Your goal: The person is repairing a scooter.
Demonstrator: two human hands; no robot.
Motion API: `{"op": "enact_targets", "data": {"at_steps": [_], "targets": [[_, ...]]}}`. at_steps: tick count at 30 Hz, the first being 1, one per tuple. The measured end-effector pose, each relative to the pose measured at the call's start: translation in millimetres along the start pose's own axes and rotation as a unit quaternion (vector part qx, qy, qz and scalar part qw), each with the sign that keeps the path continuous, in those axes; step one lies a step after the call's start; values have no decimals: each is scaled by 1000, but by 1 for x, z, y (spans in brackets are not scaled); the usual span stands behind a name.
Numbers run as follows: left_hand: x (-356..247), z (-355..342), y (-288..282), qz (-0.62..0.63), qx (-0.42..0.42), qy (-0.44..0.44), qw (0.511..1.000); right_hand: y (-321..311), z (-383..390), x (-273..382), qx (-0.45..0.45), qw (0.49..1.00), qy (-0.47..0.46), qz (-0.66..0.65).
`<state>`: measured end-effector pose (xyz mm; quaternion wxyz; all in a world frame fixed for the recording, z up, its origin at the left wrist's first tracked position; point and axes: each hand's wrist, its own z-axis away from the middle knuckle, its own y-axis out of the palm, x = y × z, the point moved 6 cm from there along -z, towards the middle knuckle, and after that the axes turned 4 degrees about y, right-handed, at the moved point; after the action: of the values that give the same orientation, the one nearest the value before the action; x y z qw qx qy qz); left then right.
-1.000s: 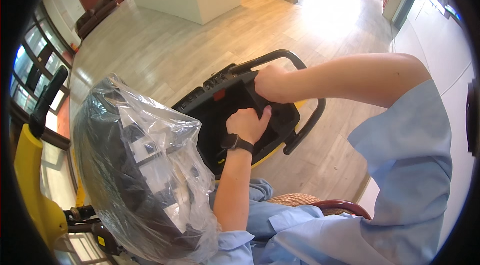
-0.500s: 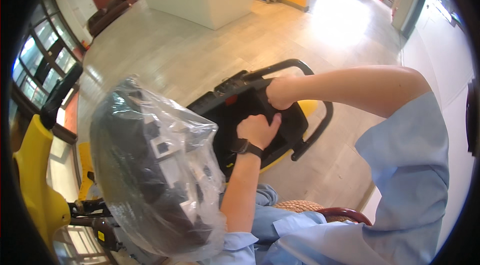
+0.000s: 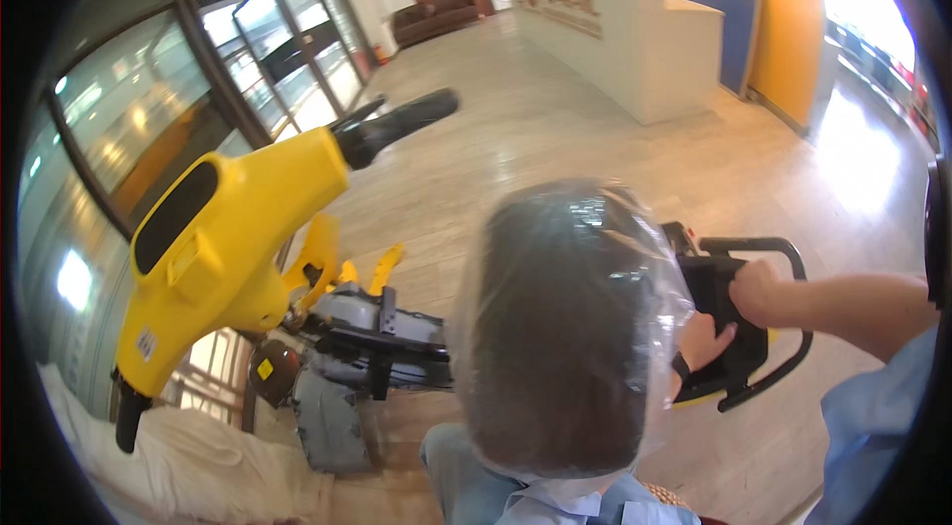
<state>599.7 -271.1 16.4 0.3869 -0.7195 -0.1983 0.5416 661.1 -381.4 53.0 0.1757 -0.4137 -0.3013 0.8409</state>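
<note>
Both hands stayed on the black console [image 3: 734, 327] (at lower right): right hand [image 3: 759, 289] clenched on its handle [image 3: 764, 245], left hand [image 3: 702, 339] resting against its face, fingers half hidden; a firm grip seemed wise.

Yellow machine body [image 3: 233, 228], black control panel [image 3: 729, 327] (yellow-edged), clear film over grey seat back [image 3: 560, 327]

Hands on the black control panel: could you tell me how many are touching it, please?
2: the right hand grips the black control panel at its upper handle bar; the left hand rests on its face, partly hidden behind the plastic-wrapped seat.
</note>
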Motion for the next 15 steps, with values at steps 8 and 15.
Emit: {"op": "enact_targets", "data": {"at_steps": [8, 15], "targets": [[-2, -4, -1, 13, -6, 6, 1000, 3, 21, 3, -280, 914, -188, 228], [-1, -1, -19, 14, -27, -11, 999, 10, -14, -27, -4, 999, 17, -31]]}}
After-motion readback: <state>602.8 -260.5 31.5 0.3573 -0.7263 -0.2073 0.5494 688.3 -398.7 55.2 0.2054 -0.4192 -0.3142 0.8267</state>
